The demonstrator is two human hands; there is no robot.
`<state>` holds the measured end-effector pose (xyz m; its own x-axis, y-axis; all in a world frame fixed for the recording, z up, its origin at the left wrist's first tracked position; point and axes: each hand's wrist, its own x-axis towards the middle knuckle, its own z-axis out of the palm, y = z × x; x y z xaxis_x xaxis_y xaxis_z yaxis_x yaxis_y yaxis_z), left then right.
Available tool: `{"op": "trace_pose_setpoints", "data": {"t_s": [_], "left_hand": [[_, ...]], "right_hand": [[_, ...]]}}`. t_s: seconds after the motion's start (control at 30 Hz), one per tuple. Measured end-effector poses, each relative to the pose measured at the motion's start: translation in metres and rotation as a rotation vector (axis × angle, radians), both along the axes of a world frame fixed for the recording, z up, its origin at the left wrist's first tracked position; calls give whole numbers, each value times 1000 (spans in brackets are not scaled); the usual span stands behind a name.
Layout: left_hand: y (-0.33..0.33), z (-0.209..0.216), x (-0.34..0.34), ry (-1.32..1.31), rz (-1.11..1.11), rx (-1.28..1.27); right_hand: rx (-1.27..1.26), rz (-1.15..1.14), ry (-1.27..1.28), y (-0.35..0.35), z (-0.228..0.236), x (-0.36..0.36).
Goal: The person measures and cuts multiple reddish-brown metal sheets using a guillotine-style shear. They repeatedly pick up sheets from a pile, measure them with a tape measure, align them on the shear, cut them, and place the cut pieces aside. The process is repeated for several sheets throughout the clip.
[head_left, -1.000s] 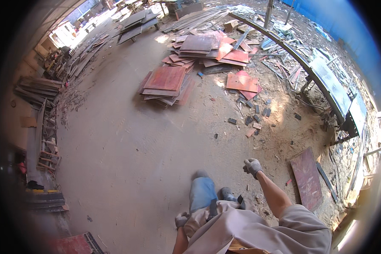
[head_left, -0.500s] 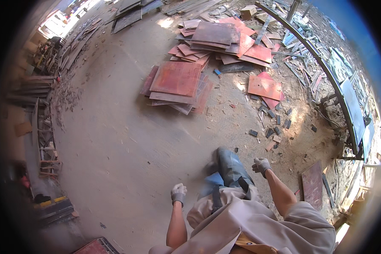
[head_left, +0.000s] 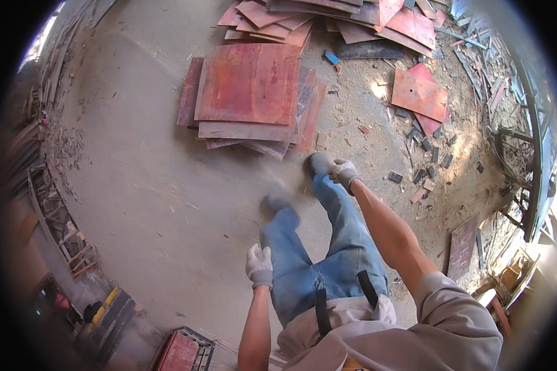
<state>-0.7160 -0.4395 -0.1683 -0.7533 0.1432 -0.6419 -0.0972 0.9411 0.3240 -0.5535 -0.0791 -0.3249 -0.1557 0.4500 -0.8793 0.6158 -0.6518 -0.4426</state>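
Ahead of your right hand, the near board stack lies up and left, long side across; both gloved hands hold nothing, the left hand farther back.

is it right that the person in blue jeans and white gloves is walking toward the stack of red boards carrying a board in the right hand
Not quite. In the head view the right hand is empty, as is the left hand; both wear white gloves. The rest holds: the person in blue jeans is stepping toward the stack of red boards on the concrete floor.
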Motion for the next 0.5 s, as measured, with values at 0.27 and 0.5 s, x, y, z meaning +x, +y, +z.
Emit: {"op": "trace_pose_setpoints", "data": {"t_s": [0.27,0.5], "left_hand": [[65,-180,-106,155,-697,-314],[51,-223,-215,46,-755,-204]], "right_hand": [[136,251,-203,47,-303,-175],[313,91,-450,93,-420,-275]]}}
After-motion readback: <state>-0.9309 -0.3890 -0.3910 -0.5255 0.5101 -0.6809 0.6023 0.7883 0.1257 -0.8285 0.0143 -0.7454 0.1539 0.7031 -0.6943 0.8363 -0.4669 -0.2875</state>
